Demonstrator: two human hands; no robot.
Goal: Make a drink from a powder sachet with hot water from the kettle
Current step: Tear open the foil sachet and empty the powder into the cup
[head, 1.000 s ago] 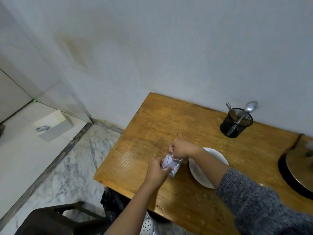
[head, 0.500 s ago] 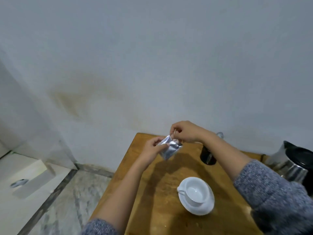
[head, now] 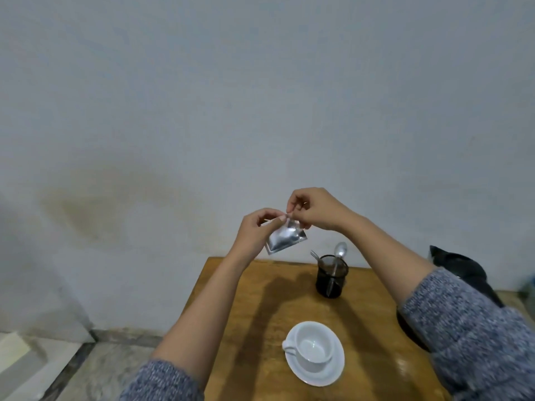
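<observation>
While the white cup sits empty on its saucer, the left hand and right hand pinch the silver sachet's top edge above the table.

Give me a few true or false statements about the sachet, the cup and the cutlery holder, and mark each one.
1. Both hands, left hand and right hand, pinch the small silver foil sachet at its top edge. True.
2. The white ceramic cup holds dark liquid. False: it looks empty.
3. The cup sits on a white saucer. True.
4. The metal spoon lies on the saucer. False: it stands in the black mesh holder.
5. The sachet rests on the wooden table. False: it is held up in the air.
</observation>
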